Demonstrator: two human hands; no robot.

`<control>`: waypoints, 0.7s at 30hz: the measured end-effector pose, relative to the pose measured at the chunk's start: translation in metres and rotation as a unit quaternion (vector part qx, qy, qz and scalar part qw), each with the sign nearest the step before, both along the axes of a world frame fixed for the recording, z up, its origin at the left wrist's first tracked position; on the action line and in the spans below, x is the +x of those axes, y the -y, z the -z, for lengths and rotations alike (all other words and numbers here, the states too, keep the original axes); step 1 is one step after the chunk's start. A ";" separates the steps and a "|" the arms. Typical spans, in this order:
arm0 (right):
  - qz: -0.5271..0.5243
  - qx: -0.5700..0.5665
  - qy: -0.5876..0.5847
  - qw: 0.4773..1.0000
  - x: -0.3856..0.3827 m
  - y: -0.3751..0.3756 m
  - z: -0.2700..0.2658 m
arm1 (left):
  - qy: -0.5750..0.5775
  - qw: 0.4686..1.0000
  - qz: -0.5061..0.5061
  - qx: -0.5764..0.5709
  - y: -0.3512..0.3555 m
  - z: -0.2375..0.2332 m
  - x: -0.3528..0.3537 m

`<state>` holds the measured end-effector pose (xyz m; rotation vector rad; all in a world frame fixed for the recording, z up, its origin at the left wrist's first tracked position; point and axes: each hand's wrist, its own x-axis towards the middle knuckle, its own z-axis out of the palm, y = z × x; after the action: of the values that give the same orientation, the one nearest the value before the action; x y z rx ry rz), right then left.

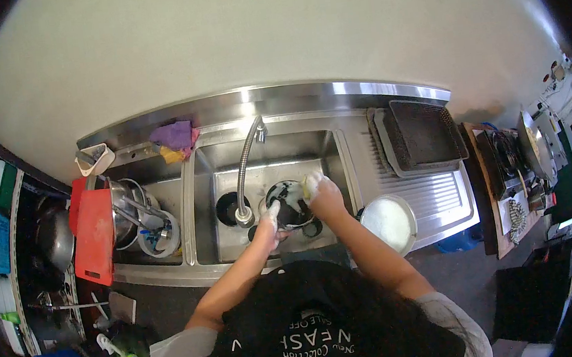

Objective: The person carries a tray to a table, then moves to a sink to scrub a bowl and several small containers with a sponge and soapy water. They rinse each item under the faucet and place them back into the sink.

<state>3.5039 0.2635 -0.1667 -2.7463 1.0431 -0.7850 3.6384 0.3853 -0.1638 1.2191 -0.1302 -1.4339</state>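
Observation:
In the head view a dark round pan point(296, 213), streaked with white suds, is tilted over the right sink basin point(267, 154). My left hand point(274, 226) grips the pan's near left rim, with foam on the fingers. Foam also covers my right hand point(324, 194), which is closed around a yellow-green sponge point(311, 184) at the pan's right edge. Left of the pan, a black round dish point(229, 209) lies on the sink floor. The coiled faucet hose point(244, 160) arches down close to my left hand; part of the sink floor is hidden below the pan.
A bowl of white suds point(389, 224) stands on the ribbed drainboard point(441, 195), with dark trays point(426, 133) behind. Left are pots point(139, 198), a utensil container point(160, 236) and red cutting boards point(93, 233). Cloths point(174, 139) lie on the back ledge.

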 end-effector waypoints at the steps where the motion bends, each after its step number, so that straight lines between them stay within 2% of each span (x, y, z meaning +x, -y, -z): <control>1: 0.008 -0.002 0.008 1.000 0.002 0.002 0.010 | 0.001 1.000 0.013 -0.015 -0.001 0.002 0.000; 3: 0.020 -0.007 0.024 0.999 0.012 0.001 0.011 | 0.003 0.998 0.036 -0.045 -0.003 0.004 0.000; 4: 0.029 0.054 0.022 0.998 0.016 -0.001 0.011 | 0.006 0.999 0.035 -0.027 -0.002 0.005 -0.003; 6: 0.048 0.177 0.019 0.983 0.032 -0.020 -0.028 | 0.014 0.999 0.032 0.011 -0.001 -0.003 -0.013; 7: 0.011 0.118 0.069 0.991 0.039 -0.022 0.000 | -0.018 0.997 0.064 -0.025 0.002 0.027 -0.011; 10: -0.053 0.279 0.095 0.954 0.052 -0.032 0.020 | -0.028 0.998 0.048 -0.019 0.007 0.053 0.000; 11: -0.065 0.343 0.009 0.937 0.048 -0.041 -0.014 | -0.030 0.998 0.032 -0.044 0.008 0.018 -0.002; 14: -0.211 0.387 -0.086 0.894 0.028 -0.030 -0.014 | 0.115 0.980 -0.005 -0.165 0.024 0.037 0.013; 15: -0.170 0.344 -0.222 0.896 0.021 -0.028 -0.017 | 0.133 0.982 0.036 -0.129 0.025 0.026 0.015; 16: -0.181 0.252 -0.274 0.910 0.015 -0.025 -0.024 | 0.213 0.974 0.048 -0.055 0.023 0.016 0.006; 18: -0.190 0.059 -0.368 0.908 0.002 -0.020 -0.052 | 0.142 0.986 0.081 -0.046 0.030 0.018 0.002; 19: -0.136 0.047 -0.195 0.970 0.004 -0.009 -0.016 | 0.109 0.988 0.101 -0.031 0.034 0.018 0.002; 21: -0.218 -0.071 -0.257 0.939 0.006 -0.007 -0.033 | 0.046 0.986 0.154 0.044 0.041 -0.002 0.008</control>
<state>3.5098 0.2708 -0.1334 -3.2140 0.3867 -0.0747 3.6462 0.3443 -0.1616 1.3819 -0.3340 -1.6636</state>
